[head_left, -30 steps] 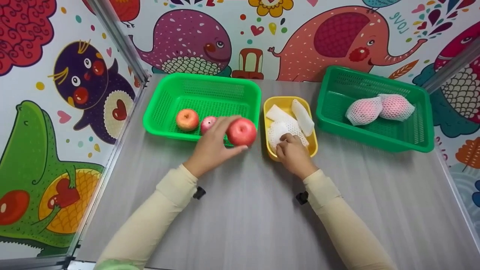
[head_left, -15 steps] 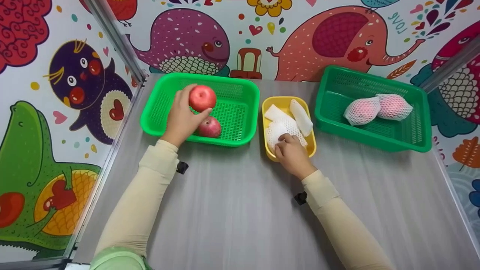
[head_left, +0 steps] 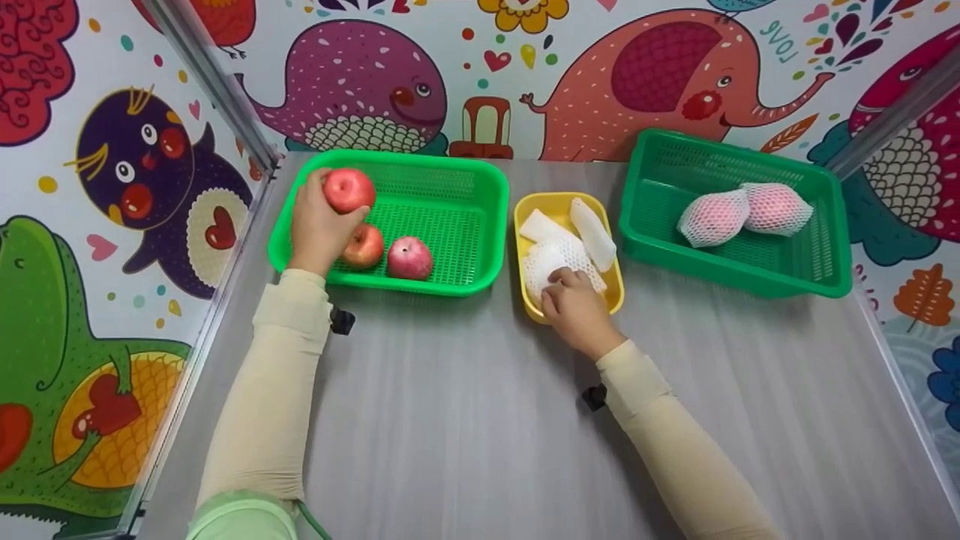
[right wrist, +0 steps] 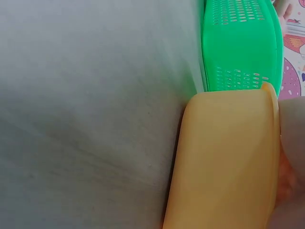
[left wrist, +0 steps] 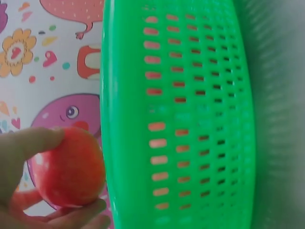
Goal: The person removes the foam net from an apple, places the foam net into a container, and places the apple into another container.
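Note:
My left hand [head_left: 316,229] grips a red apple [head_left: 350,190] over the left part of the light green basket [head_left: 491,225]. In the left wrist view the thumb and fingers curve round this apple [left wrist: 71,167], beyond the basket's rim. Below the hand in that basket lie a yellow-red apple [head_left: 364,246] and a pinkish-red round fruit [head_left: 409,258]. At the yellow tray [head_left: 526,289] my right hand [head_left: 581,315] has its fingers curled onto a white foam net [head_left: 547,259]. The right wrist view hides its fingertips behind the tray's wall [right wrist: 228,157].
More white foam pieces, one of them a folded sleeve [head_left: 594,234], lie in the yellow tray. A dark green basket [head_left: 645,244] at the right holds two net-wrapped fruits [head_left: 714,217]. Patterned walls close off the back and sides of the grey table [head_left: 450,405].
My left hand has carried the red apple leftward, from the basket's right front corner to its left part. My right hand keeps its place at the foam net.

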`<action>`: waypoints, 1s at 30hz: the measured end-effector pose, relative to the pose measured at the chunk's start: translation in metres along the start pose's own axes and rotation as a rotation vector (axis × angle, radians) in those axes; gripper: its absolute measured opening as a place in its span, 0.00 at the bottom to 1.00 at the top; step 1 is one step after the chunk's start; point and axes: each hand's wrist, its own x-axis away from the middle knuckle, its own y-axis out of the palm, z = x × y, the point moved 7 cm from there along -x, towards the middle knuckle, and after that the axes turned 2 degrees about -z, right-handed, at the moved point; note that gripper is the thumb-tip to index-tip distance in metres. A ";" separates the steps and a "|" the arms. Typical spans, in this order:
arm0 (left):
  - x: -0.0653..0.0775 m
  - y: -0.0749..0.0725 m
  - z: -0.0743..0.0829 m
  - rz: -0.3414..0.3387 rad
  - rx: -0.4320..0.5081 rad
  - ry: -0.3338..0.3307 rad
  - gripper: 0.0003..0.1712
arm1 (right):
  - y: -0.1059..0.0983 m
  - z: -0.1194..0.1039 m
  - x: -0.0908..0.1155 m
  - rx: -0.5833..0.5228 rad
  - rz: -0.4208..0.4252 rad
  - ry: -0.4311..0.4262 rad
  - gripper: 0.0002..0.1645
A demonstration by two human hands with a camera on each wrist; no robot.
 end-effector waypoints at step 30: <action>-0.008 0.014 -0.055 -0.079 -0.214 -0.198 0.44 | 0.000 -0.001 0.001 0.029 0.053 -0.028 0.16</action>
